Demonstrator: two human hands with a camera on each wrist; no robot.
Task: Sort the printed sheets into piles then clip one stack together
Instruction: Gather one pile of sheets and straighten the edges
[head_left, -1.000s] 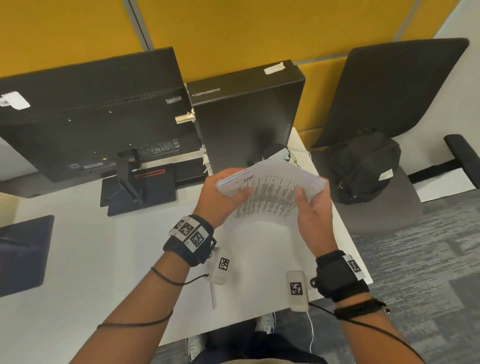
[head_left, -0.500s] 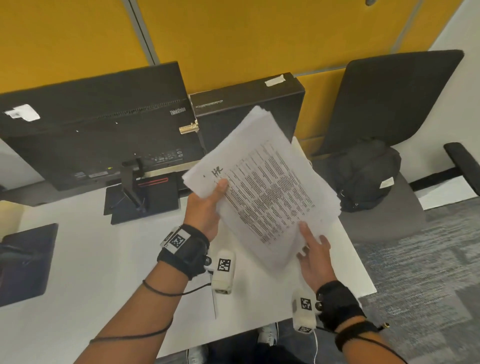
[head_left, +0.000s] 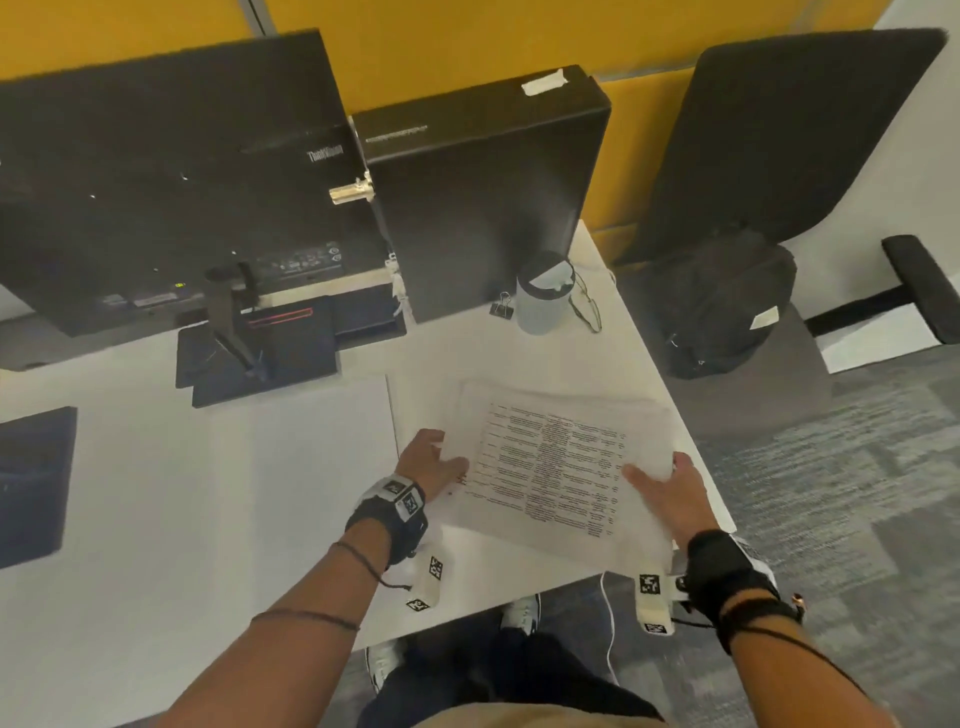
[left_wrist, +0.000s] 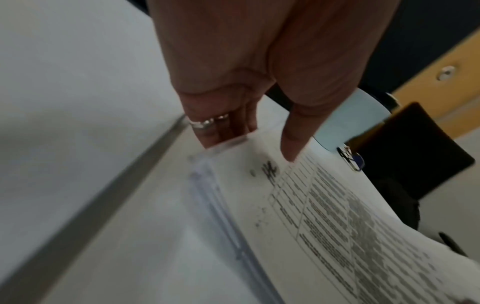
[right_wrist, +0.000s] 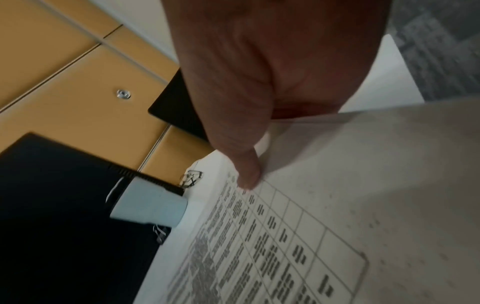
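Note:
A stack of printed sheets (head_left: 561, 467) with a table of text on top lies low over the right end of the white desk (head_left: 208, 493); whether it rests on the desk I cannot tell. My left hand (head_left: 431, 462) grips its left edge, thumb on top and fingers (left_wrist: 221, 133) underneath. My right hand (head_left: 670, 483) holds the right edge, its thumb (right_wrist: 246, 176) pressing on the top sheet (right_wrist: 285, 236) and the other fingers hidden below. A small black binder clip (head_left: 503, 310) sits at the back beside a grey cup (head_left: 543, 296).
A black monitor (head_left: 171, 182) and an upright black computer case (head_left: 483, 197) stand along the back of the desk. Thin wire loops (head_left: 587, 306) lie right of the cup. A chair with a black bag (head_left: 722, 312) stands past the desk's right edge.
The stack, held up and tilted in front of the monitor, has come down towards the desk and turned sideways. My right hand has shifted to its right edge.

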